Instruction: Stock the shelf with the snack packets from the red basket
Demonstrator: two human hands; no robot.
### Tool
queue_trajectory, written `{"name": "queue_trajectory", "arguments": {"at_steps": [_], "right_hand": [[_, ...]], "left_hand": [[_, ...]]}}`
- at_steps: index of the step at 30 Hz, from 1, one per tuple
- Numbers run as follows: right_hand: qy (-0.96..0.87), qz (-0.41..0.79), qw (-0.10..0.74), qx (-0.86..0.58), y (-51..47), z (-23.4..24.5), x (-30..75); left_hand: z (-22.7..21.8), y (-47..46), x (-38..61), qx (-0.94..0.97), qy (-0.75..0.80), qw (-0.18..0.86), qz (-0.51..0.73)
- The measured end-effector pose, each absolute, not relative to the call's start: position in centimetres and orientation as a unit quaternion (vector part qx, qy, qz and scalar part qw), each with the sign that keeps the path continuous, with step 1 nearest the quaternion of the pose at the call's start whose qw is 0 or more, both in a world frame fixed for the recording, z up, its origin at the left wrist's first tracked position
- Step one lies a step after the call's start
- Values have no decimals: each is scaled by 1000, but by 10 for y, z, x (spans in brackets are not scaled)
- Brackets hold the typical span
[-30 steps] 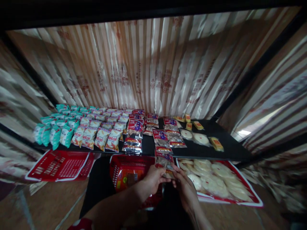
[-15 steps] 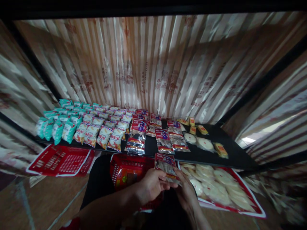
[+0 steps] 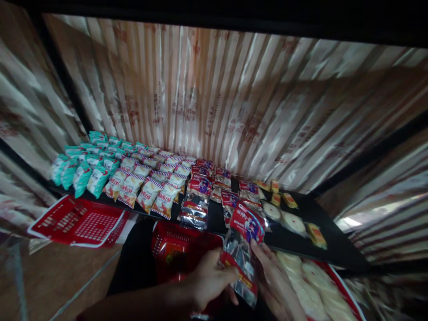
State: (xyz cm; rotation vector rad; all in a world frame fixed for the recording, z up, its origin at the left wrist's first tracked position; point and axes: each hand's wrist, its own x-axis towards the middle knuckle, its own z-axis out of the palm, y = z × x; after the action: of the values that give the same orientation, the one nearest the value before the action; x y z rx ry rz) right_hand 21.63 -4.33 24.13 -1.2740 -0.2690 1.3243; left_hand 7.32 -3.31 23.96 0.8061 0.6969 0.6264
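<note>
My left hand (image 3: pixel 210 280) and my right hand (image 3: pixel 277 285) hold one red and silver snack packet (image 3: pixel 243 249) between them, its red top tilted up toward the black shelf (image 3: pixel 331 249). Both hands are closed on the packet's lower part, just in front of the shelf's front edge. On the shelf lie rows of teal packets (image 3: pixel 83 169), white and orange packets (image 3: pixel 147 187), more red and silver packets (image 3: pixel 200 196), round white cakes (image 3: pixel 290 220) and small yellow packets (image 3: pixel 316 234).
A red basket (image 3: pixel 174 249) with an orange packet sits below the shelf under my left hand. A flat red basket (image 3: pixel 80 220) lies at the left. A red tray (image 3: pixel 351 303) of round white cakes is at the lower right. Striped cloth hangs behind.
The packet has been raised and tilted upright toward the shelf. The view has swung a little, with the shelf now lower right.
</note>
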Motion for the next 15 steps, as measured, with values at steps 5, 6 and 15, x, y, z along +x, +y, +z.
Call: {"name": "queue_trajectory", "arguments": {"at_steps": [5, 6, 15], "right_hand": [[-195, 549, 613, -534, -2, 249, 200], [-202, 539, 619, -535, 7, 250, 198], [-171, 520, 613, -569, 99, 248, 230]], "left_hand": [[244, 1, 60, 403, 348, 780, 328], [245, 10, 57, 408, 342, 775, 339], [235, 128, 27, 432, 461, 616, 471]]}}
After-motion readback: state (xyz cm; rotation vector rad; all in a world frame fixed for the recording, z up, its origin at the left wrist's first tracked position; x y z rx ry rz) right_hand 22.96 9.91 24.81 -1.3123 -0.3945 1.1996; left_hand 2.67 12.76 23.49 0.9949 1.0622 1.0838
